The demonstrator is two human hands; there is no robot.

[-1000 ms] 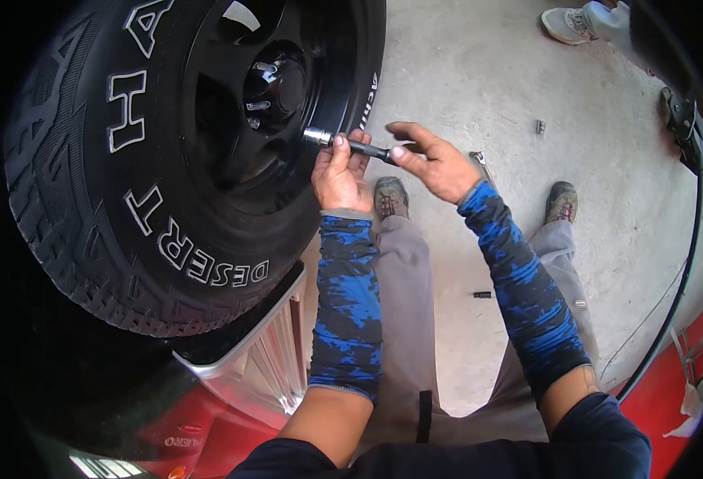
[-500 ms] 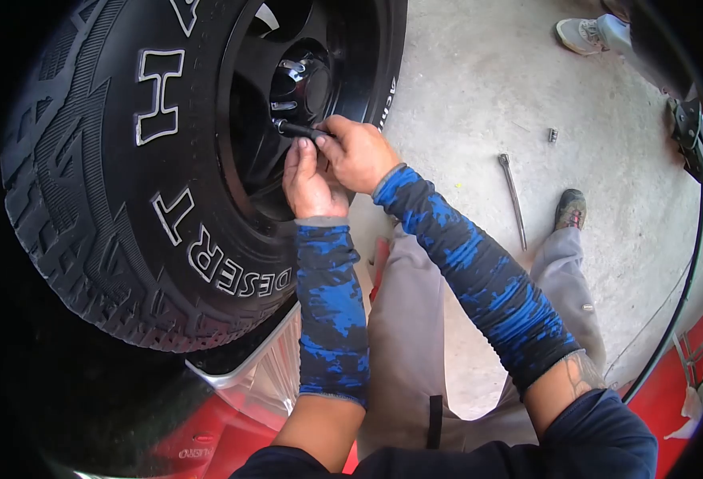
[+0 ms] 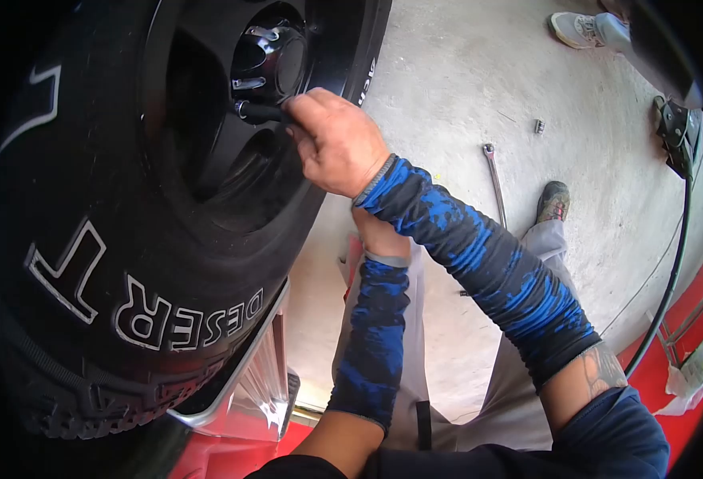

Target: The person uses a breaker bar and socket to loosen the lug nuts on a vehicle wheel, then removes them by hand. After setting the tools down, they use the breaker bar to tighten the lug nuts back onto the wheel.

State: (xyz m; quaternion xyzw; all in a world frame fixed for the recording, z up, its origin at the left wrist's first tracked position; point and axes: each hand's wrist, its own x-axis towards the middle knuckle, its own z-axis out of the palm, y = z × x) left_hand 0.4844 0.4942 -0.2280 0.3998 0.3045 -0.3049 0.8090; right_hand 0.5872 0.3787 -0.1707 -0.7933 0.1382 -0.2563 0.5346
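A big black wheel [image 3: 208, 172] with white-outlined letters on its tire fills the left side. Near its top sits the shiny hub [image 3: 290, 68], ringed by metal studs or nuts. My right hand [image 3: 339, 140] is closed on a black rod-shaped tool [image 3: 264, 112], probably a socket, with its bright metal end against a fastener beside the hub. Only the wrist of my left hand [image 3: 379, 231] shows, below my right wrist; its fingers are hidden behind my right hand.
On the concrete floor lie a long metal wrench handle [image 3: 493, 172] and a small metal socket [image 3: 539, 126]. Another person's shoe [image 3: 573, 30] stands at the top right, near a black cable [image 3: 675, 271]. Red bodywork [image 3: 232, 455] with a clear lamp is below the wheel.
My left hand has left the black tool and dropped behind my right wrist. My right hand still grips the tool. The view has shifted closer to the wheel.
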